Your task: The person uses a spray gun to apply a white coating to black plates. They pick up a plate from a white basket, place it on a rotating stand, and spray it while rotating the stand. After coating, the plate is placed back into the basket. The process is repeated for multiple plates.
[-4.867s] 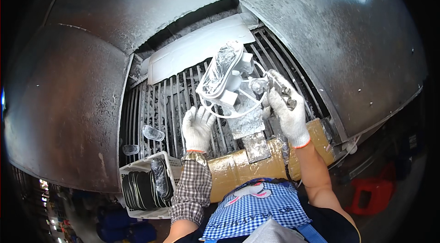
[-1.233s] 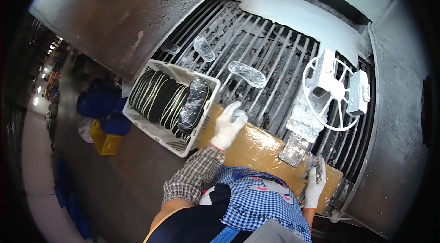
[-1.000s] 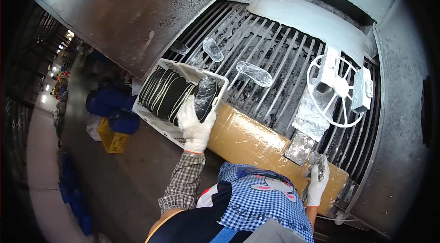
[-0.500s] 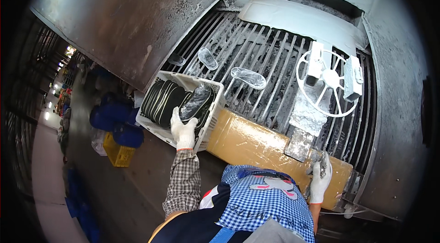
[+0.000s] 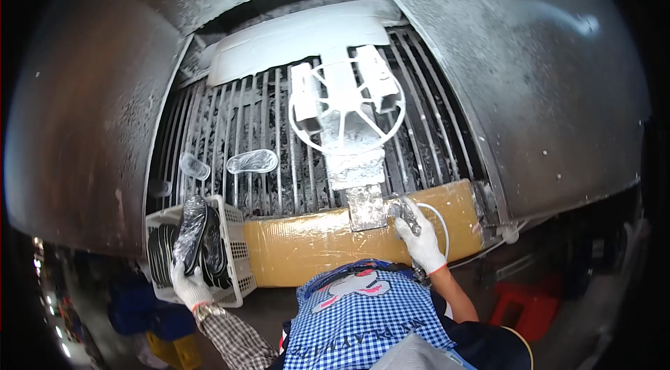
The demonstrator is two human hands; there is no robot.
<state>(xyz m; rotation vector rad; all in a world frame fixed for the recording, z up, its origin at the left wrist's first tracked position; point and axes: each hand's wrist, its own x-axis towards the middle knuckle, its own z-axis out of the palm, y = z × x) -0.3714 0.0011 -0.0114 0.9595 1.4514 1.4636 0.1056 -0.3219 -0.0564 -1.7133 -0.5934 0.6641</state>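
At the lower left my left hand [image 5: 190,286], in a white glove, grips the near end of a long black shoe sole [image 5: 190,234] with a glossy, film-like cover. The sole is tilted over a white plastic basket [image 5: 241,248], which holds several black soles with pale edges [image 5: 162,255]. My gloved right hand [image 5: 422,241] is closed round a small metal spray gun [image 5: 406,216], partly hidden by the fingers. A white hose [image 5: 445,230] curves beside it. This hand is over the tape-covered brown ledge [image 5: 300,244], right of a metal plate [image 5: 367,208].
A white spoked wheel [image 5: 342,150] with two upright blocks stands over metal bars [image 5: 279,133]. Two film-covered sole shapes [image 5: 252,161] lie on the bars. Metal walls [image 5: 91,126] flank the booth. A red stool [image 5: 525,308] is at lower right, a yellow crate [image 5: 173,352] at lower left.
The view has swung to the right. My left hand now grips a sole tilted up out of the basket. My right hand, with the spray gun, now shows beside the metal plate.
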